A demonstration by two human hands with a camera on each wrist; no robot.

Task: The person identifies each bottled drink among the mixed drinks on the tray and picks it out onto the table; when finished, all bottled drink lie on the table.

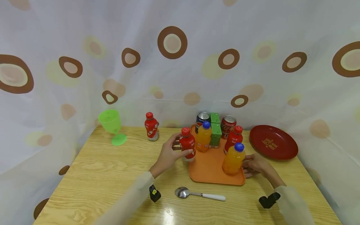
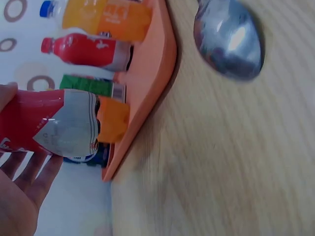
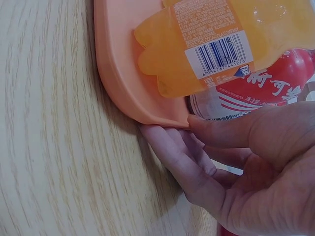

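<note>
My left hand [image 1: 170,153] grips a red-labelled drink bottle [image 1: 187,142] upright at the left edge of an orange tray [image 1: 208,170]. In the left wrist view that bottle's pale base [image 2: 74,123] appears raised, in front of the tray. My right hand [image 1: 256,164] pinches the tray's right rim, thumb [image 3: 221,132] above and fingers below. Close to it on the tray stand an orange soda bottle [image 1: 233,161] with a blue cap and another red bottle [image 1: 232,140]. Farther back are a second orange soda bottle [image 1: 203,139], green cartons [image 1: 216,134], a dark blue can [image 1: 202,118] and a red can [image 1: 228,125].
Another red bottle [image 1: 152,127] stands at the back, left of the tray. A green goblet [image 1: 111,123] is at the far left. A dark red plate [image 1: 274,142] lies at the back right. In front of the tray lies a spoon [image 1: 199,194] with a white handle.
</note>
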